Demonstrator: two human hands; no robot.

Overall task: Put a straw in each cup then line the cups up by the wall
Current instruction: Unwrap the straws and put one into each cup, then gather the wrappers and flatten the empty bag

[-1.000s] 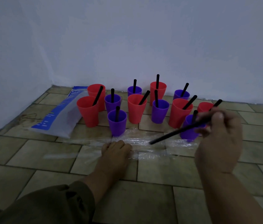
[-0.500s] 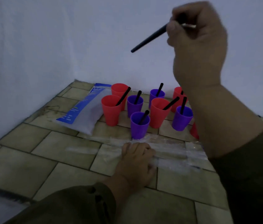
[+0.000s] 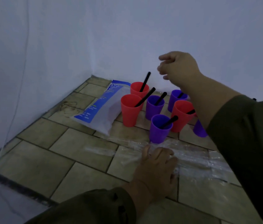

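Now my right hand [image 3: 178,67] hangs loosely curled and empty; the straw it carried is gone. Below it, visible cups [image 3: 160,128] hold straws. Lining up remains.

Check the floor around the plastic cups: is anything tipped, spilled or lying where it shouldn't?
No cup is tipped or spilled. Two loose items lie among them: a blue-and-white plastic bag flat against the left red plastic cup, and crinkled clear plastic wrap under the left hand. The cups stand clustered, not lined up.
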